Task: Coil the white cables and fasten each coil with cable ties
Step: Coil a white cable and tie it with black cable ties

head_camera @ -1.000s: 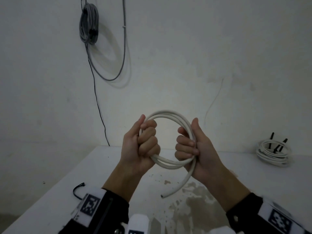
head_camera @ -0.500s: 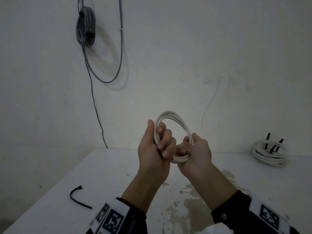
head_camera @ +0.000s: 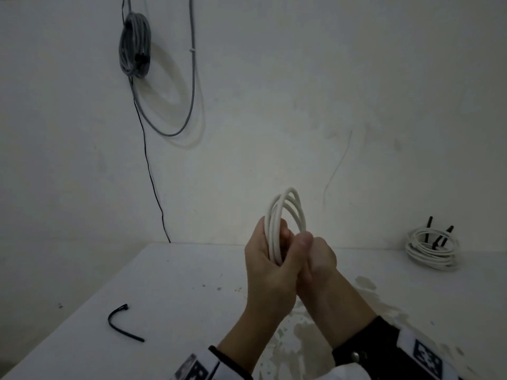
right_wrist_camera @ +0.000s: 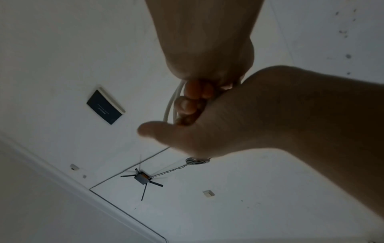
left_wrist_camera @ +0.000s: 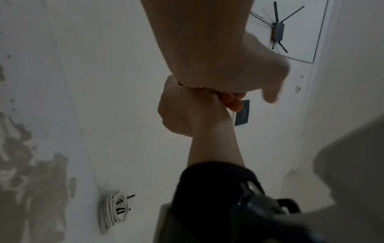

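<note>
The white cable coil (head_camera: 288, 208) is held up above the table (head_camera: 164, 283), turned edge-on towards me. My left hand (head_camera: 270, 259) grips its near side, with the strands running across the palm. My right hand (head_camera: 318, 253) presses against the left one and grips the coil's lower right part, thumb up. In the right wrist view, curled fingers (right_wrist_camera: 187, 106) close round the white cable coil (right_wrist_camera: 168, 106). A black cable tie (head_camera: 120, 322) lies bent on the table to the left. The coil's lower part and its loose end are hidden by the hands.
A second white coil (head_camera: 430, 248) with black ties in it lies at the table's back right, also in the left wrist view (left_wrist_camera: 113, 212). A grey cable bundle (head_camera: 135, 45) hangs on the wall. A stained patch (head_camera: 301, 333) marks the table under my arms.
My hands have come together and moved right. The coil has turned from a flat ring to edge-on, and the dangling end is no longer visible.
</note>
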`<action>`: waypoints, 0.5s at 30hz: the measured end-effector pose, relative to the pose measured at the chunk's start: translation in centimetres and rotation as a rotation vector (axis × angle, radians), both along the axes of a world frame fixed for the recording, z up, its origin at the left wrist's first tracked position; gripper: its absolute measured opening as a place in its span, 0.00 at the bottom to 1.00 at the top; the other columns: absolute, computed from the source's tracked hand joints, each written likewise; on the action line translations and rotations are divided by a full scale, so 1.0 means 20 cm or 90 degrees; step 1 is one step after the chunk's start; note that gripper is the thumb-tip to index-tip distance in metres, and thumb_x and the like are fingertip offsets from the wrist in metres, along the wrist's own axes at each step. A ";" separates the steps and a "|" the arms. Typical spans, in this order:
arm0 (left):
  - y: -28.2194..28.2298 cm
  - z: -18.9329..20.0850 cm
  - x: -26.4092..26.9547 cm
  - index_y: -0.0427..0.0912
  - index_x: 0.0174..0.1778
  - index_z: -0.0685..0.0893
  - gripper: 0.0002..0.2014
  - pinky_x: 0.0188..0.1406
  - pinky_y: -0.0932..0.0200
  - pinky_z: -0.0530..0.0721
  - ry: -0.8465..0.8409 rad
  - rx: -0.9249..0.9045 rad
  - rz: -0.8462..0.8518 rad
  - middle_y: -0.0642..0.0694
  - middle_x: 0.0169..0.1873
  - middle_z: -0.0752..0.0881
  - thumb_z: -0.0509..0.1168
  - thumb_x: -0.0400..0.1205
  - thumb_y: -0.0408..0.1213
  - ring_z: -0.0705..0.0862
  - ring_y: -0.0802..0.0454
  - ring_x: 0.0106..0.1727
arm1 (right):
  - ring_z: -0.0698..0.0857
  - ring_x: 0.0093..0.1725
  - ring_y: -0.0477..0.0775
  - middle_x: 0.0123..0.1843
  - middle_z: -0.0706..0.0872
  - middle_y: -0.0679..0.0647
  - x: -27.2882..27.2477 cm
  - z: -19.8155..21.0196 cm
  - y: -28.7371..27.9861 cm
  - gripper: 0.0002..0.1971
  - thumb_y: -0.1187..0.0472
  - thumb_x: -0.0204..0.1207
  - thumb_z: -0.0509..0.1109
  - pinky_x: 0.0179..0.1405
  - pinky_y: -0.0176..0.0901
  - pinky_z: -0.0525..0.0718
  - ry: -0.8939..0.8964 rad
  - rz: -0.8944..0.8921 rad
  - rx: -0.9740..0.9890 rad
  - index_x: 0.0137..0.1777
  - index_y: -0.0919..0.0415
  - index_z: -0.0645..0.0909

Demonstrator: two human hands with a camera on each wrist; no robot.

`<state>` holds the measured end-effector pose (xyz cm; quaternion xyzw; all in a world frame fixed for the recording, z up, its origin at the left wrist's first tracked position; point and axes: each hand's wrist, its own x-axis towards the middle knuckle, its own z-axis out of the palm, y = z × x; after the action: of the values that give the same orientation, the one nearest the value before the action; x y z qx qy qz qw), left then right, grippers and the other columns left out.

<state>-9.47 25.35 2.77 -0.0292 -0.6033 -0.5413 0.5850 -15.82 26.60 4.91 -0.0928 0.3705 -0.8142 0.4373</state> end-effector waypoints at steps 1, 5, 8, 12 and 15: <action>0.01 0.00 0.00 0.45 0.33 0.75 0.12 0.28 0.51 0.85 -0.009 0.002 0.048 0.52 0.14 0.74 0.67 0.74 0.47 0.73 0.55 0.12 | 0.70 0.24 0.49 0.29 0.69 0.56 0.00 0.00 0.00 0.16 0.68 0.84 0.50 0.09 0.28 0.70 0.023 -0.017 0.010 0.33 0.63 0.68; -0.02 0.08 0.02 0.39 0.27 0.70 0.23 0.11 0.68 0.67 -0.018 0.143 0.062 0.50 0.12 0.67 0.57 0.82 0.52 0.63 0.57 0.10 | 0.71 0.17 0.47 0.23 0.71 0.54 0.00 -0.03 0.01 0.15 0.63 0.84 0.53 0.15 0.32 0.72 0.035 -0.013 0.044 0.36 0.63 0.72; -0.14 0.17 0.11 0.43 0.25 0.66 0.21 0.06 0.75 0.54 -0.062 0.325 -0.157 0.51 0.09 0.61 0.57 0.80 0.50 0.57 0.60 0.06 | 0.78 0.26 0.53 0.27 0.78 0.58 -0.02 -0.05 0.04 0.14 0.63 0.84 0.55 0.28 0.44 0.79 0.147 0.038 0.093 0.39 0.66 0.75; -0.28 0.18 0.23 0.44 0.24 0.68 0.18 0.03 0.71 0.52 -0.114 0.402 -0.376 0.53 0.07 0.64 0.59 0.79 0.47 0.62 0.61 0.03 | 0.86 0.47 0.57 0.47 0.87 0.59 -0.09 0.00 0.08 0.13 0.58 0.85 0.53 0.43 0.47 0.83 0.437 -0.035 0.100 0.54 0.60 0.79; -0.30 0.14 0.26 0.41 0.26 0.71 0.17 0.04 0.70 0.59 -0.144 0.412 -0.528 0.49 0.09 0.70 0.62 0.80 0.43 0.70 0.59 0.05 | 0.87 0.46 0.46 0.50 0.87 0.51 -0.11 0.07 0.12 0.14 0.54 0.86 0.52 0.42 0.37 0.85 0.695 -0.080 0.000 0.62 0.49 0.78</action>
<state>-4.32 19.30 5.53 -0.0249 -0.4026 -0.8851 0.2323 -17.99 28.93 6.25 -0.4793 0.5483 -0.6725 0.1320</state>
